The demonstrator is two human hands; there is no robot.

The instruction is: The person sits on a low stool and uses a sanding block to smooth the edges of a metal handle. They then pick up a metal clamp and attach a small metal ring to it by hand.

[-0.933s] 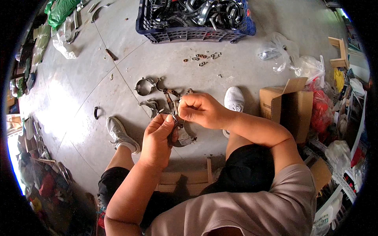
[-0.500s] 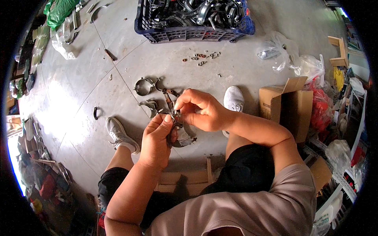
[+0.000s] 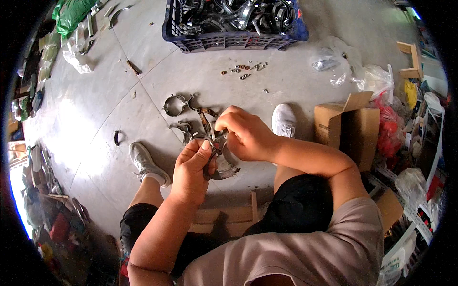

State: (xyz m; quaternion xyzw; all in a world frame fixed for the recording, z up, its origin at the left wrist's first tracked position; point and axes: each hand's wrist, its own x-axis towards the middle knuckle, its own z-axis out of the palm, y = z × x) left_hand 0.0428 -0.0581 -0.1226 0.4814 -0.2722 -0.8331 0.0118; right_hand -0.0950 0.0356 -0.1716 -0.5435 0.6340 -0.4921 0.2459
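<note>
My left hand (image 3: pixel 188 167) is closed on a metal pipe clamp (image 3: pixel 225 173), thumb on top; the clamp's curved band sticks out to the right below my fingers. Close against the clamp's upper end, my right hand (image 3: pixel 248 136) has its fingers curled in a pinch. Whatever sits between those fingertips is hidden or too small to name. Just beyond my hands, more clamps lie on the floor: a round clamp (image 3: pixel 175 105), a half-open clamp (image 3: pixel 181 128) and a rusty clamp piece (image 3: pixel 206 114).
A blue plastic crate (image 3: pixel 234 45) full of clamps stands at the far side. Several small nuts or screws (image 3: pixel 244 68) lie before it. To the right are an open cardboard box (image 3: pixel 327 126) and clear plastic bags (image 3: pixel 377 80). A small dark curved piece (image 3: pixel 116 137) lies left of my shoe (image 3: pixel 145 159).
My right hand has shifted slightly right and drawn its fingertips back from my left thumb, its fingers more curled. My left hand keeps the clamp in nearly the same place.
</note>
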